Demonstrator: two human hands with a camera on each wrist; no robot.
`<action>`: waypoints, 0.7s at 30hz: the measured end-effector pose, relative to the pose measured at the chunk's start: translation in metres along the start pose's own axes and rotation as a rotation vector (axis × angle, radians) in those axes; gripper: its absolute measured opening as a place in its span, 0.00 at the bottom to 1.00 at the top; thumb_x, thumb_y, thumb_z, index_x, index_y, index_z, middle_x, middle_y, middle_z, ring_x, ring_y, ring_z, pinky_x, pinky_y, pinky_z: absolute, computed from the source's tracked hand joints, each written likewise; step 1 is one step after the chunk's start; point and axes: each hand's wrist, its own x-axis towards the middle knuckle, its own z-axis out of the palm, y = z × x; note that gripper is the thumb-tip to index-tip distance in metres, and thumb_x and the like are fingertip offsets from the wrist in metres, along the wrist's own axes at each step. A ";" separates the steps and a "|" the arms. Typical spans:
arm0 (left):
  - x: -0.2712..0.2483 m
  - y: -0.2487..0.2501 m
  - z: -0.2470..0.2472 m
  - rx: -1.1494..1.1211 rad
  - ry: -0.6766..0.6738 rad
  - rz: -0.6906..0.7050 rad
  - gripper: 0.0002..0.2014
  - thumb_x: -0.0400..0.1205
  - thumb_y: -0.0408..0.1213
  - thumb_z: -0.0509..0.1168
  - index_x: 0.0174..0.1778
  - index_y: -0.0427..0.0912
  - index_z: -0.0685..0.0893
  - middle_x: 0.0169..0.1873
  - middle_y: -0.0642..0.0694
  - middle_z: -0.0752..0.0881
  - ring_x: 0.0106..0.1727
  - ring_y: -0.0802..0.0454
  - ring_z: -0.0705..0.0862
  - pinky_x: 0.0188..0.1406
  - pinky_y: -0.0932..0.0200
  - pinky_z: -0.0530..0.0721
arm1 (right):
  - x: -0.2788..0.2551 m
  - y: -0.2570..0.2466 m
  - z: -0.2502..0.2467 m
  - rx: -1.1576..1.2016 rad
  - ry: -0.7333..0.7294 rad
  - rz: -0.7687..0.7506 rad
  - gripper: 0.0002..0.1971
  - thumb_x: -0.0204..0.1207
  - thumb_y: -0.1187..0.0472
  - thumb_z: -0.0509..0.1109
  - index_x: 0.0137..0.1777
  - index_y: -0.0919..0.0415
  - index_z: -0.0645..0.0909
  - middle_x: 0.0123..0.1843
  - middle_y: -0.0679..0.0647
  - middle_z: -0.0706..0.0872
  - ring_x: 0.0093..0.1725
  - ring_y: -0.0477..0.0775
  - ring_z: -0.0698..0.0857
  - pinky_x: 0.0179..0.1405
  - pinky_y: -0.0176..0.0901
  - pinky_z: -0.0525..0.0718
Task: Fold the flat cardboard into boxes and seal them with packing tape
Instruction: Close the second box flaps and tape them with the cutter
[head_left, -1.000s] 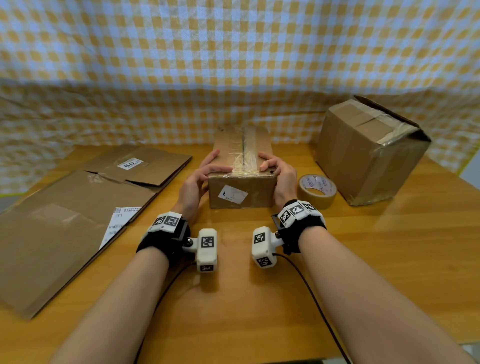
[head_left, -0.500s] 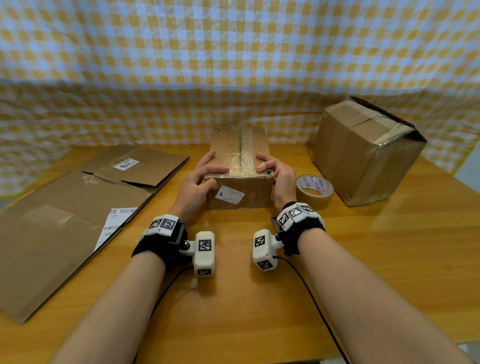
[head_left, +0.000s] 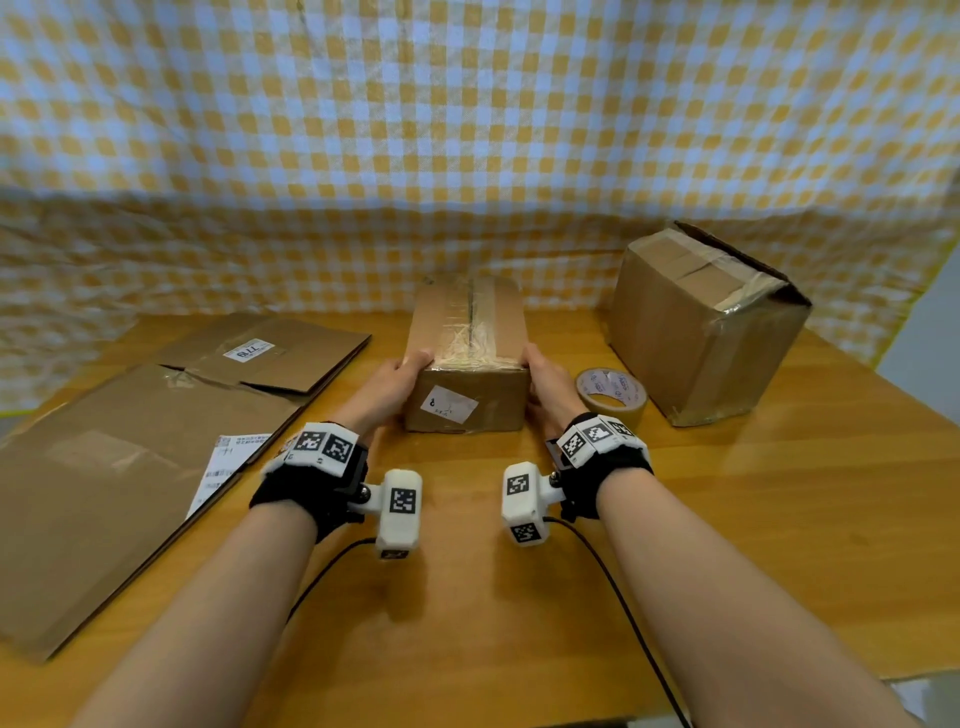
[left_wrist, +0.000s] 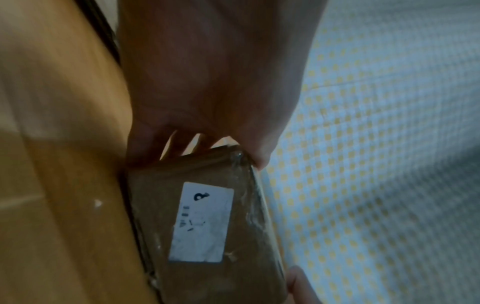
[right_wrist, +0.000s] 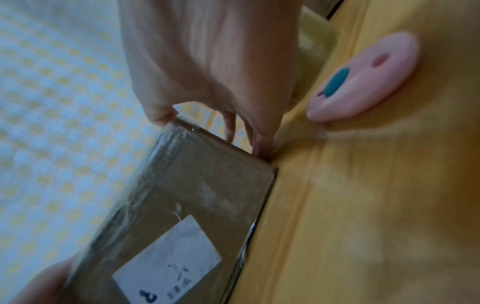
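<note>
I see the small box (head_left: 467, 358) standing at the middle of the table, long axis pointing away from me. Its top flaps are closed and crinkled clear tape runs along the centre seam and over the near edge. The near end carries a white label with a dark mark. It is gripped at both near corners.

The big box (head_left: 701, 332) sits well to the right, turned corner-on, its top sealed with brown tape; one far flap edge sticks up.

The tape roll (head_left: 610, 395) lies flat between the two boxes, just beside the small one.

Two flat cardboard sheets lie at left: the large sheet (head_left: 104, 483) nearer me, overlapping the small sheet (head_left: 270, 353) behind it, each bearing a white label.
</note>
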 end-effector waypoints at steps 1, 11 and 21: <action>-0.002 0.001 0.002 -0.015 0.003 0.004 0.26 0.88 0.57 0.55 0.74 0.41 0.73 0.59 0.41 0.85 0.50 0.52 0.84 0.43 0.56 0.83 | -0.001 0.000 -0.001 0.015 -0.036 0.037 0.15 0.84 0.46 0.62 0.48 0.59 0.78 0.42 0.55 0.85 0.42 0.54 0.85 0.33 0.39 0.82; -0.013 0.006 -0.004 -0.102 0.051 0.147 0.33 0.84 0.46 0.68 0.84 0.53 0.63 0.74 0.45 0.75 0.63 0.50 0.82 0.45 0.54 0.86 | -0.027 -0.030 -0.003 0.041 -0.033 -0.131 0.48 0.65 0.37 0.79 0.82 0.47 0.60 0.68 0.59 0.78 0.59 0.59 0.84 0.55 0.57 0.89; -0.020 0.055 -0.008 -0.152 -0.130 0.116 0.39 0.74 0.75 0.61 0.76 0.54 0.76 0.63 0.51 0.87 0.60 0.47 0.85 0.62 0.43 0.83 | -0.040 -0.044 0.010 -0.223 -0.043 -0.557 0.58 0.61 0.44 0.88 0.86 0.46 0.56 0.76 0.45 0.66 0.76 0.47 0.69 0.76 0.48 0.75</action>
